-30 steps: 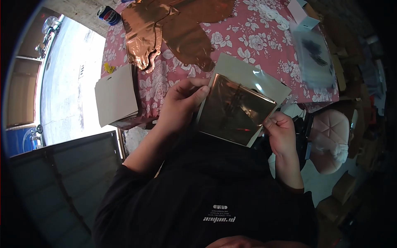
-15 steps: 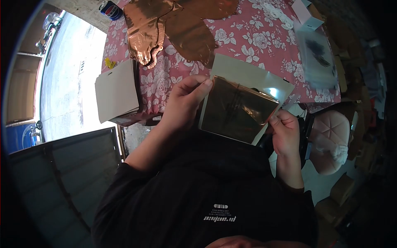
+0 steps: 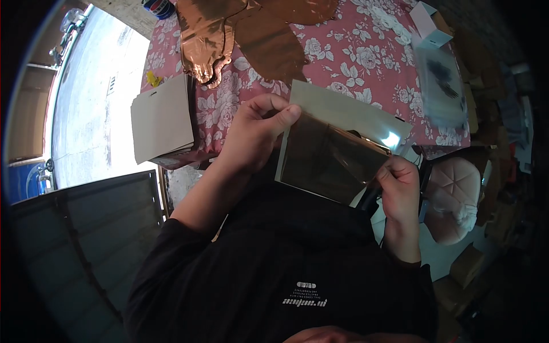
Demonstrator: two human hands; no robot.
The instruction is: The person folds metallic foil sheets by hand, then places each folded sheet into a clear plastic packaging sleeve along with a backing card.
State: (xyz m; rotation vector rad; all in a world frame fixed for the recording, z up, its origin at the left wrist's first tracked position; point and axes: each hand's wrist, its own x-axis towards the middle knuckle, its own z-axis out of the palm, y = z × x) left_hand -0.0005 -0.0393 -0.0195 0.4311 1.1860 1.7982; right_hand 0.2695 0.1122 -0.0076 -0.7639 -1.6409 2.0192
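Note:
A folded coppery foil sheet (image 3: pixel 320 154) lies against a pale card (image 3: pixel 343 103) inside what looks like a clear sleeve, above my lap. My left hand (image 3: pixel 260 131) pinches the upper left edge between thumb and fingers. At the right edge, my right hand (image 3: pixel 397 186) grips the lower corner with its thumb on top. A bright glare sits on the sleeve near its upper right corner. The card's top part shows bare above the foil.
Large copper foil pieces (image 3: pixel 266 43) lie on the floral tablecloth (image 3: pixel 366 57). A stack of pale cards (image 3: pixel 163 120) is at the left edge, clear sleeves (image 3: pixel 440 86) and a white box (image 3: pixel 429 24) at the right. A can (image 3: pixel 159 7) stands top left; a padded stool (image 3: pixel 454 197) is right.
The foil has shifted slightly within the packet, and its surface looks darker and smoother. My left thumb has moved a little along the edge. The whole view has shifted slightly.

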